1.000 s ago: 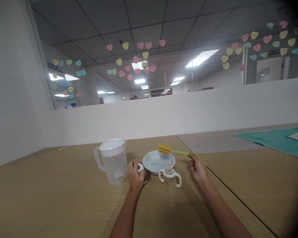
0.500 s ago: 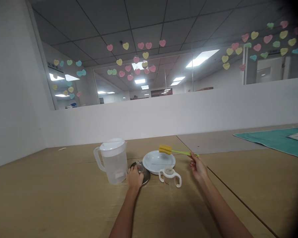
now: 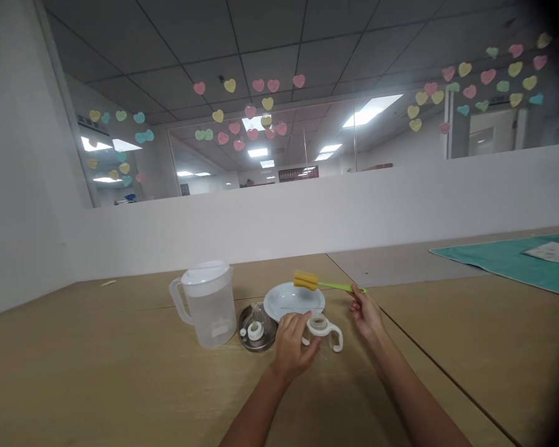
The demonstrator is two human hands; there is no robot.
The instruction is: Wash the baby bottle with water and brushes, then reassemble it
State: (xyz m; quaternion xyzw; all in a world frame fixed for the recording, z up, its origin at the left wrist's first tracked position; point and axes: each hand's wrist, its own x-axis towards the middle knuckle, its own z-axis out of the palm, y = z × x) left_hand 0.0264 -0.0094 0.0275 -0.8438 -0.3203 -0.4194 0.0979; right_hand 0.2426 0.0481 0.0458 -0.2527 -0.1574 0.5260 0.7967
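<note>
On a wooden table [image 3: 121,379], from left to right: a lidded, translucent pitcher [image 3: 212,313] stands upright. Just beside it is a round metal dish [image 3: 259,348] holding a white ring [image 3: 255,331], a small white piece [image 3: 243,333] and a clear piece [image 3: 258,313]. The person's left hand [image 3: 294,346] comes next, thumb spread apart from the fingers, at the left handle of a clear two-handled bottle [image 3: 325,343]. The bottle stands upright on the table, its mouth uncovered, in front of a white bowl [image 3: 279,298]. Above the bowl's far rim is the yellow head of a sponge brush [image 3: 330,285], outside the bottle; the right hand [image 3: 367,318] pinches its green handle near the end.

Some details are unclear. Whether the pitcher contains liquid is hard to judge. The left hand hides the bottle's left side and part of the bowl; whether it touches the bottle cannot be told. A thin line inside the bowl is too fine to identify. At far right, a teal cloth [image 3: 494,259] runs out of view.
</note>
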